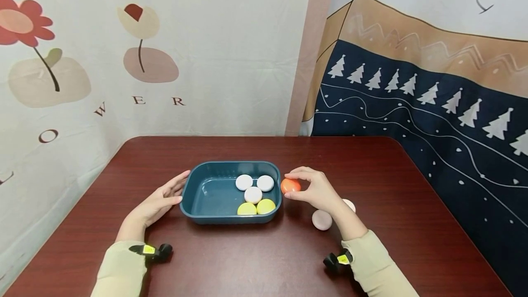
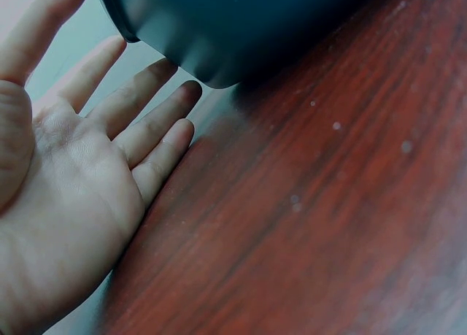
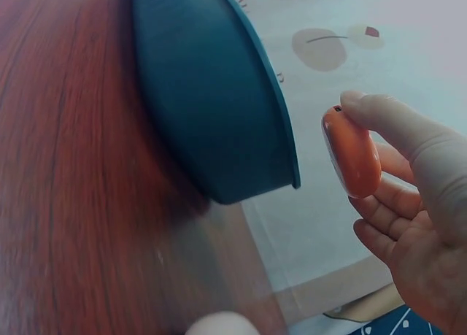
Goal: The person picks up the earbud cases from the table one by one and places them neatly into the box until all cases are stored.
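Note:
My right hand (image 1: 315, 189) pinches a glossy orange disc (image 1: 290, 185) between thumb and fingers, just beyond the right rim of a teal rectangular tray (image 1: 210, 217). Seen edge-on in the right wrist view, the orange disc (image 3: 355, 154) is thick and rounded, with a small dark spot near the thumb. At the tray's other end, my left hand (image 1: 158, 200) has its fingers extended, fingertips right at the wall. Inside the tray, toward its right side, lie three white discs (image 1: 253, 195) and two yellow discs (image 1: 266, 206).
Two pale discs lie on the brown table (image 1: 231, 260) under my right forearm: a greyish-pink one (image 1: 321, 220) and a whitish one (image 1: 349, 205) partly hidden by the wrist. A printed cloth (image 1: 231, 58) hangs behind the table, and a dark tree-patterned one (image 1: 412, 118) at the right.

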`<state>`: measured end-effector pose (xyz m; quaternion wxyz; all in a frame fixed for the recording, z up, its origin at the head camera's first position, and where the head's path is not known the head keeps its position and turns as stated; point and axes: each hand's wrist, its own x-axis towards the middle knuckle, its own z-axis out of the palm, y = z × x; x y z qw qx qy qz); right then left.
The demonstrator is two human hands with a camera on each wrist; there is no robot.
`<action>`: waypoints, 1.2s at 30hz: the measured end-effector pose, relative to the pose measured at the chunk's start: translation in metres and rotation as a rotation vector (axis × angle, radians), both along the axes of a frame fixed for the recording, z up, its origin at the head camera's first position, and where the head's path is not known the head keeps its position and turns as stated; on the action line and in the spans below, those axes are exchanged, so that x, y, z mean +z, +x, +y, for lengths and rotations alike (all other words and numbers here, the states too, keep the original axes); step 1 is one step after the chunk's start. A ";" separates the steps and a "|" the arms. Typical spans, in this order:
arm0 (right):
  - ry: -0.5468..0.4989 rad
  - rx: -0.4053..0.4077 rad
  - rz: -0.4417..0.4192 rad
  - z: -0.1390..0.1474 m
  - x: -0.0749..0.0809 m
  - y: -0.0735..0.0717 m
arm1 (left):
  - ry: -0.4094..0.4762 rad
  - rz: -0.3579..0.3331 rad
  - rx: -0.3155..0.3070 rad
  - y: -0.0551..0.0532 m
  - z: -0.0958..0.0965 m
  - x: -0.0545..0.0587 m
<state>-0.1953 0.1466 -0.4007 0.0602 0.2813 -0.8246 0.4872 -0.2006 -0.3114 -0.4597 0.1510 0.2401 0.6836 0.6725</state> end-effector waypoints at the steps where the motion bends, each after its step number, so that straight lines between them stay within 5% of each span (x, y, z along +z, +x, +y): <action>1: 0.005 -0.004 -0.004 -0.002 0.001 0.000 | 0.000 0.000 0.001 0.000 0.000 0.000; 36: -0.020 0.069 0.005 -0.071 0.005 0.003 | 0.009 -0.004 -0.002 0.000 0.000 0.000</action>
